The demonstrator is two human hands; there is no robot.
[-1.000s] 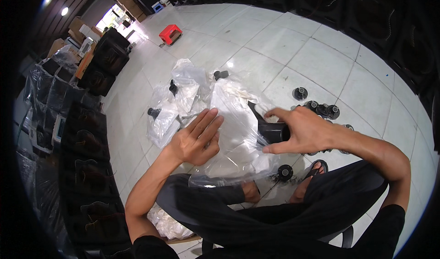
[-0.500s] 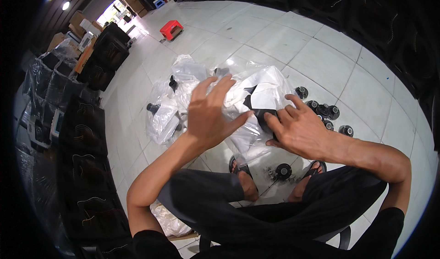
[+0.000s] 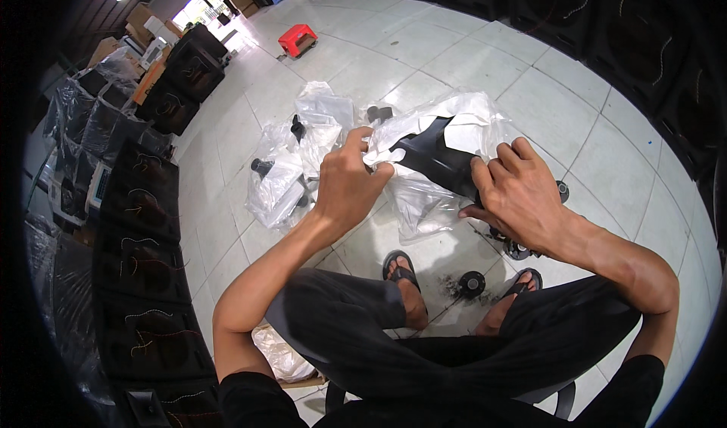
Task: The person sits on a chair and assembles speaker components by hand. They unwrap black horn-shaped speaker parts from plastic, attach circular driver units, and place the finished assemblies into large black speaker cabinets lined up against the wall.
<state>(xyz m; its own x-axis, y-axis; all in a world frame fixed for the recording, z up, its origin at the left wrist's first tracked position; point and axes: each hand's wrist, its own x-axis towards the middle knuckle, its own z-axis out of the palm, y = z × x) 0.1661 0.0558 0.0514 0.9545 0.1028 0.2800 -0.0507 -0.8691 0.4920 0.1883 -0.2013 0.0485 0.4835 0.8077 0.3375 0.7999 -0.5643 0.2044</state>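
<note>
A smooth black horn-shaped part (image 3: 435,155) lies half out of a white wrapper inside a clear plastic bag (image 3: 424,205). My right hand (image 3: 522,197) grips the near right end of this part, fingers over it and thumb below. At the bag's left side, my left hand (image 3: 350,178) has its fingers and thumb closed on the plastic; the exact pinch is partly hidden. Close behind my right hand, several round black drivers (image 3: 563,191) stand on the tiles, some covered by the hand. Another round black driver (image 3: 471,284) sits between my feet.
More bagged black parts (image 3: 276,189) lie left of my left hand. A red stool (image 3: 297,40) stands farther off on the tiled floor. Black speaker cabinets line the left (image 3: 144,261) and far right (image 3: 545,12). Crumpled plastic (image 3: 284,356) sits in a box by my left leg.
My right hand has moved right, drawing the black part farther out of the wrapper. My left hand has gone from spread fingers to closed on the bag.
</note>
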